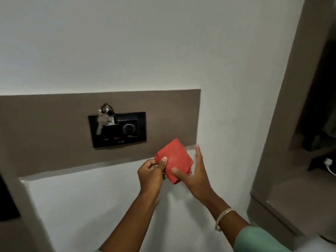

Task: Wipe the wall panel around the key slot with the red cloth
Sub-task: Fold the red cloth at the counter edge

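A brown wall panel (pixel 45 128) runs across the white wall. Set in it is a black switch plate (pixel 131 140) with the key slot at its top left, where a bunch of keys (pixel 104 116) hangs. The folded red cloth (pixel 177 158) is held in front of the panel's lower right edge, below and right of the plate. My left hand (pixel 151 176) pinches the cloth's left side with the thumb on top. My right hand (pixel 194 174) supports the cloth from below and right, thumb on its face, fingers spread behind it.
A brown door frame (pixel 283 124) rises at the right with a dark opening beyond it, where a white cable (pixel 330 165) lies on a shelf. A dark recess (pixel 7 202) sits at the far left below the panel.
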